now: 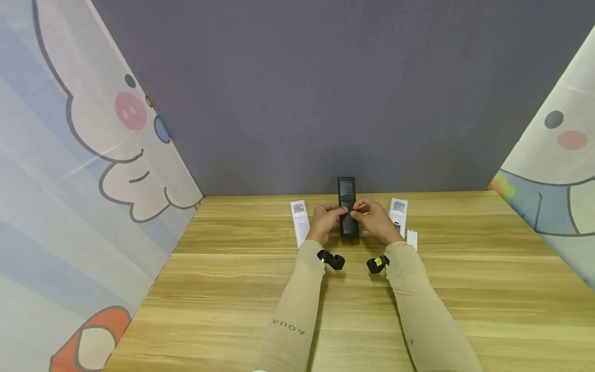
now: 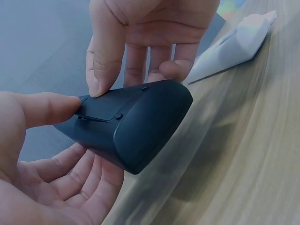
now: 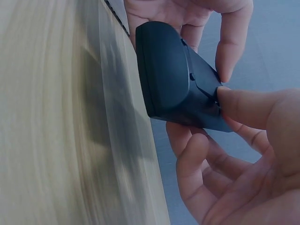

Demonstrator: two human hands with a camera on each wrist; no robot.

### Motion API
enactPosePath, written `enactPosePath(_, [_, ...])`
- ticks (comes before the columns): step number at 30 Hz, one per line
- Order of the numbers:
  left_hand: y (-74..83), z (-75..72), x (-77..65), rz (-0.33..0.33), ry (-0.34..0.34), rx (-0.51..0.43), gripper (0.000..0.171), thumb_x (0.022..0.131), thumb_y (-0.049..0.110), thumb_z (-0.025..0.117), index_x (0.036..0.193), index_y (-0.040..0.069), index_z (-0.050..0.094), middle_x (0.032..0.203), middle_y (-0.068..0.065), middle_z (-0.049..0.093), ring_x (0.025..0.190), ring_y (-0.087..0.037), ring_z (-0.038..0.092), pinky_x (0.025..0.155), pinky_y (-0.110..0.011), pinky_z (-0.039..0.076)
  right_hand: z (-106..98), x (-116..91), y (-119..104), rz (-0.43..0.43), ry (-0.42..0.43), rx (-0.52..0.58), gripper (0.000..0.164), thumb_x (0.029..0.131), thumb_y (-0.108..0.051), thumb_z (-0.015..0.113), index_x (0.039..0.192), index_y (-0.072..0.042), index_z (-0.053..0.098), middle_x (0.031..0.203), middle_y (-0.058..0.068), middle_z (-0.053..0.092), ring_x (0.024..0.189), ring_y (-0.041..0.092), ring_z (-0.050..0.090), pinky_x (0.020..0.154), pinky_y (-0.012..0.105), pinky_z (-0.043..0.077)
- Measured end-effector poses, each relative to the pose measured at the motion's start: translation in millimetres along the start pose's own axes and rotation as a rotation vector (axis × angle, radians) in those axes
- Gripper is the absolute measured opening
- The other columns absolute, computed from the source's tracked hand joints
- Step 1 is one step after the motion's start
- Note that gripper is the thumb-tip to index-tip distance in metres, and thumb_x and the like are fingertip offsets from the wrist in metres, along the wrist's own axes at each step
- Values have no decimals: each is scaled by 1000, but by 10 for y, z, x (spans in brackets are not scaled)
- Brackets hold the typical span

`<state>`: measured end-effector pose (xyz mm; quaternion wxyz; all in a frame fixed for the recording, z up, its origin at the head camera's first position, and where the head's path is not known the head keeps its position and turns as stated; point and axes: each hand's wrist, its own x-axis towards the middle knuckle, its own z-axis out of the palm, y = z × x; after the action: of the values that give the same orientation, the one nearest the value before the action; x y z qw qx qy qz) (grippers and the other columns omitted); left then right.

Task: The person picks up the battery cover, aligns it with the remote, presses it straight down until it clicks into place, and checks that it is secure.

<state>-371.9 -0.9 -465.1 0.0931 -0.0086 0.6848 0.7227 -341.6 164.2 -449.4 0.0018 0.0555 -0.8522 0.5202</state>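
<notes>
Right now, both your hands are curled around the black remote (image 1: 349, 225), held above the tabletop (image 1: 232, 289), close to the midpoint of its back edge, the remote's back facing up. Your left hand (image 1: 325, 221) grips one long side, fingers beneath and thumb pressing on the back panel (image 2: 101, 110). Your right hand (image 1: 378, 223) holds the opposite side, its thumb also on the back, near your left thumb. A thin gap shows along one edge of that panel.

Beside your left hand, the left white remote (image 1: 300, 223) lies near the tabletop's back edge, its printed label at the far end. Beyond your right hand lies the right white remote (image 1: 398, 207), partly hidden by the hand, with its compartment uncovered; the dark thing inside is probably a battery, though it shows too small to be sure. A loose white cover (image 1: 412, 238) lies just beside it, on the side toward the tabletop's right edge.
</notes>
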Motion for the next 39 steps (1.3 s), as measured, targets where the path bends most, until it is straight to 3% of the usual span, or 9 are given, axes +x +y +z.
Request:
enactPosePath(19, [-23, 12, 10, 20, -6, -14, 30, 91, 17, 77, 118, 4, 73, 107, -7, 73, 82, -14, 65, 72, -27, 57, 8, -22, -25, 4, 29, -34, 15, 104, -17, 59, 115, -6, 56, 123, 25, 63, 101, 37, 68, 78, 45, 59])
enactPosePath(39, [15, 6, -26, 10, 13, -29, 30, 92, 15, 77, 119, 4, 73, 112, -10, 73, 82, -15, 65, 73, -27, 56, 19, -16, -23, -11, 46, -91, 16, 104, -18, 60, 115, -7, 57, 120, 25, 66, 97, 34, 65, 72, 33, 51])
